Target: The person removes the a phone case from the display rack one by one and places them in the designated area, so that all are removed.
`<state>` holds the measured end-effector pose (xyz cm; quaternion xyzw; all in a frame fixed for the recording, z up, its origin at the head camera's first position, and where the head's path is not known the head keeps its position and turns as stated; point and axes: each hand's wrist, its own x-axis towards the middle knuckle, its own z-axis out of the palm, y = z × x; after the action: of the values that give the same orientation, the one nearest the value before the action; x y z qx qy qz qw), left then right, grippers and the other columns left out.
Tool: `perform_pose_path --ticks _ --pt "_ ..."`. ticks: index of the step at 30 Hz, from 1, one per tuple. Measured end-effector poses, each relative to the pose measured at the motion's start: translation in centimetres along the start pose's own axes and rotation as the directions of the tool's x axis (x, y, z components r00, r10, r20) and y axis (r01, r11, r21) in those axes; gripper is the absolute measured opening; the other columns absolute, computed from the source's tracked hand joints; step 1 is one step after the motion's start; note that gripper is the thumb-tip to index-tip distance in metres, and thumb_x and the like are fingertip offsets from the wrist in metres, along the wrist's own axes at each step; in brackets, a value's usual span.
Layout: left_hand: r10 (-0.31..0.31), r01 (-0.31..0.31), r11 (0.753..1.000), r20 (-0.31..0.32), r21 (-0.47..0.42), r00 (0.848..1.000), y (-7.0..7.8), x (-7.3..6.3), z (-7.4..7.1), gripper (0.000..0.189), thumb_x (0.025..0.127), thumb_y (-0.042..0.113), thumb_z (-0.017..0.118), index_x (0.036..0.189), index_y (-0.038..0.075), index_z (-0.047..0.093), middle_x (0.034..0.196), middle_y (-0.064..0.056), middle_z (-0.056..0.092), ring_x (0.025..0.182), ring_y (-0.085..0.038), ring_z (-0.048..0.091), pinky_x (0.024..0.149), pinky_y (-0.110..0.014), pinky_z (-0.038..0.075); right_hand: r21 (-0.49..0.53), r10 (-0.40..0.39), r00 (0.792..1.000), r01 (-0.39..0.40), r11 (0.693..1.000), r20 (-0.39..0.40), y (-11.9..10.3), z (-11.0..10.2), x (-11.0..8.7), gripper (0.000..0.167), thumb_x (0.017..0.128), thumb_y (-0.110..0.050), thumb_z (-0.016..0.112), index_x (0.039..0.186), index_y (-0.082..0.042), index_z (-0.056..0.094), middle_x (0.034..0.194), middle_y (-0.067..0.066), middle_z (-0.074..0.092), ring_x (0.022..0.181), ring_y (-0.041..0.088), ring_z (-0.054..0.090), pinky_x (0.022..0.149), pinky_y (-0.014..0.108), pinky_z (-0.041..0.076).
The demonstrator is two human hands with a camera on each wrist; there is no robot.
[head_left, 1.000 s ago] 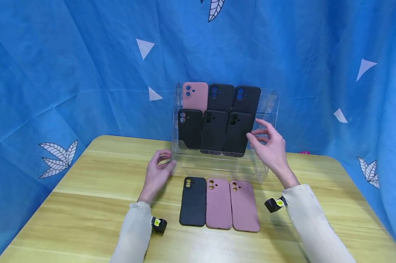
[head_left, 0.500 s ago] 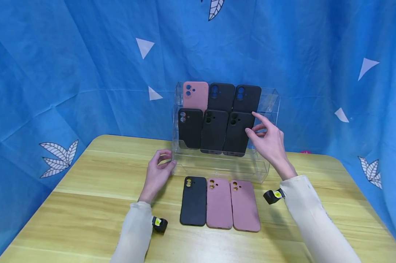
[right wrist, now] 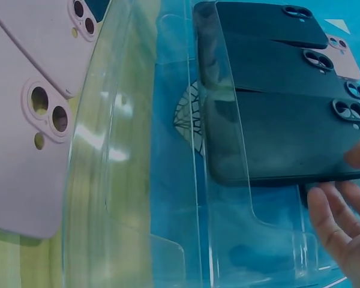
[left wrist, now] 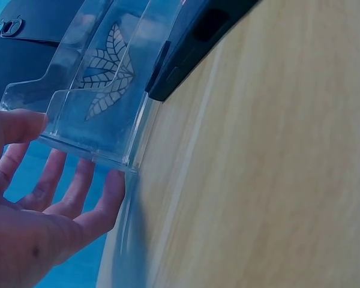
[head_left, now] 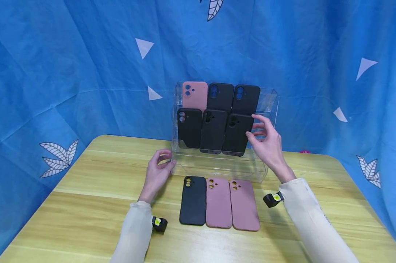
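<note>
My left hand (head_left: 159,175) touches the left side of a clear stepped display stand (head_left: 217,166), its thumb and fingertips against the side wall. At the stand's right side my right hand (head_left: 268,144) pinches the right edge of a black phone case (head_left: 238,137). In the right wrist view, the thumb lies on this case's (right wrist: 288,141) face, with the other fingers at its edge. Beside it in the same row stand two more black phone cases (head_left: 214,131). Behind them, a pink phone case (head_left: 194,94) and two black ones (head_left: 245,99) stand on the upper tier.
Flat on the table (head_left: 96,182), before the stand, lie a black phone case (head_left: 193,201) and two pink phone cases (head_left: 219,204) side by side. A blue patterned curtain (head_left: 86,73) hangs close behind the stand. The lowest front tier holds no case.
My right hand has moved slightly left onto the right-hand black case of the lower row, and its fingers now hold that case's edge. The case's top has dipped slightly. My left hand stays put.
</note>
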<state>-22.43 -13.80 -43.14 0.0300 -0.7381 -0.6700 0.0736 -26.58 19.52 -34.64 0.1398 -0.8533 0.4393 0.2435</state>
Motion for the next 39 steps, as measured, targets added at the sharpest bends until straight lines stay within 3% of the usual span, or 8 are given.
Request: perform_pose_path --ticks 5,10,17,24,30,35,39 --pt "-0.005 0.005 1.0 0.003 -0.002 1.0 -0.1 0.0 0.0 0.035 0.095 0.003 0.066 0.128 0.01 0.057 0.13 -0.016 0.06 0.111 -0.034 0.068 0.069 -0.03 0.058 0.07 -0.018 1.0 0.017 0.997 0.017 0.1 0.3 -0.1 0.056 0.098 -0.007 0.065 0.15 -0.017 0.044 0.115 0.021 0.067 0.102 0.034 0.07 0.077 0.003 0.047" --pt "-0.013 0.013 1.0 0.016 -0.006 1.0 -0.1 0.1 -0.1 0.034 0.096 0.005 0.066 0.128 0.011 0.057 0.132 -0.016 0.059 0.116 -0.036 0.066 0.071 -0.029 0.057 0.185 0.001 1.0 -0.005 0.983 0.023 0.1 0.6 0.1 0.056 0.098 -0.002 0.063 0.148 -0.013 0.042 0.114 0.021 0.062 0.093 0.033 0.071 0.076 0.009 0.051" --pt "-0.014 0.014 1.0 -0.004 0.011 1.0 0.0 0.1 0.1 0.035 0.094 0.005 0.067 0.127 0.011 0.058 0.132 -0.016 0.06 0.119 -0.038 0.065 0.075 -0.033 0.059 0.338 0.017 1.0 -0.022 0.941 0.016 0.4 0.5 0.5 0.053 0.096 0.006 0.062 0.144 -0.006 0.044 0.106 0.013 0.062 0.084 0.015 0.069 0.073 0.015 0.055" --pt "-0.007 0.009 0.998 -0.034 0.054 0.999 -0.1 0.1 0.2 0.033 0.093 0.007 0.068 0.125 0.012 0.059 0.131 -0.016 0.062 0.118 -0.038 0.066 0.075 -0.029 0.057 0.375 0.004 1.0 -0.001 0.927 -0.007 0.1 0.3 1.0 0.052 0.095 0.007 0.062 0.142 -0.008 0.047 0.1 0.001 0.063 0.081 0.014 0.069 0.073 0.017 0.055" --pt "-0.003 0.005 0.998 -0.033 0.06 0.999 -0.2 0.1 0.1 0.033 0.094 0.007 0.068 0.125 0.011 0.059 0.131 -0.016 0.062 0.119 -0.037 0.066 0.083 -0.03 0.057 0.422 0.001 0.999 0.015 0.906 -0.038 -0.5 -0.1 1.5 0.052 0.093 0.008 0.064 0.14 -0.01 0.051 0.098 0.001 0.066 0.081 0.012 0.072 0.073 0.017 0.058" --pt "-0.001 0.002 0.998 -0.029 0.056 1.0 -0.2 0.1 0.0 0.033 0.094 0.007 0.068 0.125 0.01 0.059 0.13 -0.017 0.062 0.118 -0.037 0.066 0.082 -0.033 0.058 0.492 0.02 1.0 -0.009 0.871 -0.016 -1.0 -0.5 1.7 0.053 0.091 0.009 0.065 0.139 -0.011 0.053 0.096 0.002 0.066 0.08 0.011 0.073 0.069 0.02 0.06" --pt "0.0 0.001 0.999 -0.022 0.049 1.0 -0.2 0.1 0.0 0.033 0.094 0.006 0.068 0.126 0.01 0.058 0.129 -0.017 0.062 0.116 -0.037 0.066 0.078 -0.031 0.058 0.505 0.043 0.999 -0.04 0.862 0.006 -1.3 -0.8 1.6 0.055 0.091 0.01 0.065 0.139 -0.012 0.053 0.094 0.001 0.065 0.074 0.01 0.071 0.065 0.023 0.061"
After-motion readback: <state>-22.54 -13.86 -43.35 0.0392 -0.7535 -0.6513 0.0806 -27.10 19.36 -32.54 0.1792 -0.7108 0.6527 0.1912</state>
